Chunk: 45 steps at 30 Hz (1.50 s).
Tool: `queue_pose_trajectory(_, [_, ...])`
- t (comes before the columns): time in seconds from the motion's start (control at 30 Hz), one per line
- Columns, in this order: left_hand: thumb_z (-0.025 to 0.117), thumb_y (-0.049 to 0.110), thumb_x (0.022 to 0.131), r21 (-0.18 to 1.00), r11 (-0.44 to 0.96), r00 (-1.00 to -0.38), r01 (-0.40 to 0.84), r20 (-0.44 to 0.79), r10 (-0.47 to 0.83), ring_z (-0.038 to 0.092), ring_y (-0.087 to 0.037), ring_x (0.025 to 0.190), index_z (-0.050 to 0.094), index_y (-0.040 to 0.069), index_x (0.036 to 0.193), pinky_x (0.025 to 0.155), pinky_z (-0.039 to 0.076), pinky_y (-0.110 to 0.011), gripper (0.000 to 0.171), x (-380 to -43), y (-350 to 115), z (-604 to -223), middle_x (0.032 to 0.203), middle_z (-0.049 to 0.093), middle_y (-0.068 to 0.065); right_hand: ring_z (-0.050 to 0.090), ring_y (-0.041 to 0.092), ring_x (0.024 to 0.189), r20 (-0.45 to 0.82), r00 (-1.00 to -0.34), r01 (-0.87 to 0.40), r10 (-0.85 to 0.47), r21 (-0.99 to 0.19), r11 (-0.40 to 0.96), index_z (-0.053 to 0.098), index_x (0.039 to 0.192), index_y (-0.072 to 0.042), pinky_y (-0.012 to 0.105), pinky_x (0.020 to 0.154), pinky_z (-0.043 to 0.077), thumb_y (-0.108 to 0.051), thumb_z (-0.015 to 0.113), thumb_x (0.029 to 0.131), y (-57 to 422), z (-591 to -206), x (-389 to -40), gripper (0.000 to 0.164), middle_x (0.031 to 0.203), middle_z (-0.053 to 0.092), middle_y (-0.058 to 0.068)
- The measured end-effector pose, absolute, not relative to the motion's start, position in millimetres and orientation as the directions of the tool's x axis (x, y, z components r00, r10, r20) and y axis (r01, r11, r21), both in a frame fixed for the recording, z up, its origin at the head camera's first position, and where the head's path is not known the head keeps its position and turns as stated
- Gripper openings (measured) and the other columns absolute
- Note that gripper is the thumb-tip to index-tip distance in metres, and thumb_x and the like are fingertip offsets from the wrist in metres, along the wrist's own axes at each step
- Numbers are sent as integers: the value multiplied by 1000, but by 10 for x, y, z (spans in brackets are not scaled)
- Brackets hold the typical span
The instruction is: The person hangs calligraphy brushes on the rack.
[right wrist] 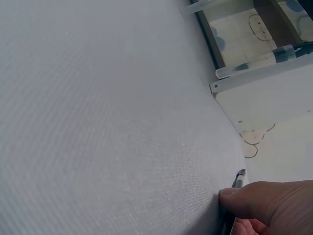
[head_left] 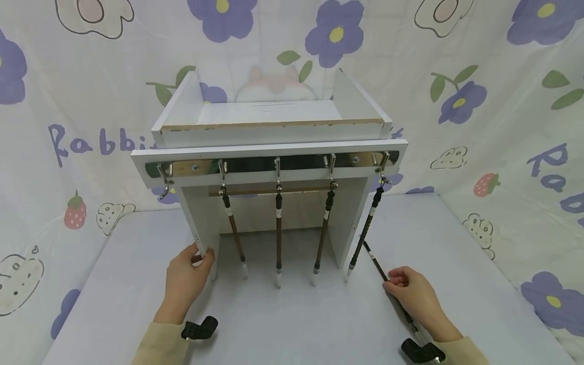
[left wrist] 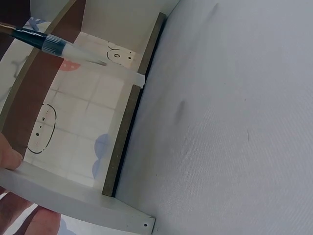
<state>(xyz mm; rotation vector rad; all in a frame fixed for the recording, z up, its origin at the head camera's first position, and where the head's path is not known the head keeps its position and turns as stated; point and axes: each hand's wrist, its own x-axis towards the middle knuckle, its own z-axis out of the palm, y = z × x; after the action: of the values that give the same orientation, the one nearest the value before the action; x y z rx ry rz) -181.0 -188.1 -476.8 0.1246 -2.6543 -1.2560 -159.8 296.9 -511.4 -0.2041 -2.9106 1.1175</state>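
Note:
My left hand (head_left: 184, 279) grips the lower front edge of the left side panel (head_left: 196, 213) of a white wooden rack (head_left: 264, 176). In the left wrist view, the thumb (left wrist: 9, 155) lies on one side of that panel and fingers (left wrist: 43, 223) on the other. On the right of the table, my right hand (head_left: 417, 299) pinches a dark-handled calligraphy brush (head_left: 376, 264). This brush slants, its looped end towards the rack and its clear-capped end towards me. Similar capped brushes (head_left: 279, 223) hang from several metal hooks (head_left: 278, 170). The leftmost hook (head_left: 163, 182) carries no brush.
An open tray-like top (head_left: 274, 136) with raised sides sits above the hook rail. The white table (head_left: 292, 324) spreads around the rack. A patterned cloth (head_left: 401, 56) hangs behind and at both sides. Black wrist cameras (head_left: 199, 328) protrude by both sleeves.

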Motion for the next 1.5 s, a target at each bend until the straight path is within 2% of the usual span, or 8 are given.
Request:
queue_pose_trajectory(0.33, [53,38,97,771,637,-976,2,141,-168,63,-34,104,57,9,133,68,56,-40,46,-1795,-1870,-4829,125,62,-18,55,16,72,-51,-987,150,154,-643,751,65,106,-1,30,59,44,-17,70,85,2990,-5135,-1574,26,82,61,2])
queue_pose_trajectory(0.6, [53,36,97,766,642,-973,8,155,-173,63,-34,105,58,9,133,69,56,-41,45,-1799,-1865,-4846,125,62,-17,54,16,75,-50,-991,125,127,-696,707,66,109,-1,28,62,45,-15,68,85,3048,-5086,-1587,28,84,63,3])
queue_pose_trajectory(0.87, [54,35,97,764,645,-971,25,173,-167,64,-35,104,58,7,131,69,56,-42,44,-1804,-1870,-4808,124,62,-18,58,18,76,-53,-992,116,113,-725,679,64,117,2,29,58,49,-15,60,93,3084,-4873,-1525,30,93,65,9])
queue_pose_trajectory(1.07, [52,36,97,762,646,-969,37,186,-164,64,-36,104,57,7,133,69,56,-43,46,-1821,-1878,-4788,125,62,-19,60,20,84,74,-990,28,122,-741,671,63,120,-1,27,61,50,-22,59,97,3097,-4662,-1460,32,99,66,10])
queue_pose_trajectory(1.23, [52,37,97,766,642,-971,26,171,-165,63,-35,105,56,8,134,70,56,-42,47,-1817,-1883,-4801,126,61,-19,62,11,85,168,-977,-41,134,-761,648,63,119,-4,24,62,50,-29,60,97,3075,-4529,-1392,33,102,68,12])
queue_pose_trajectory(1.37, [52,37,97,766,642,-971,23,170,-168,64,-35,104,57,8,134,70,56,-43,47,-1815,-1885,-4814,126,61,-18,61,3,82,259,-954,-106,148,-757,645,64,116,-5,18,65,49,-26,61,96,3038,-4448,-1361,28,99,69,9])
queue_pose_trajectory(1.5, [52,37,97,763,646,-970,27,177,-169,64,-35,103,57,8,133,70,56,-43,46,-1814,-1883,-4810,125,62,-19,62,3,78,352,-925,-189,142,-752,631,65,112,-5,14,67,48,-19,63,95,2974,-4354,-1319,23,93,69,8])
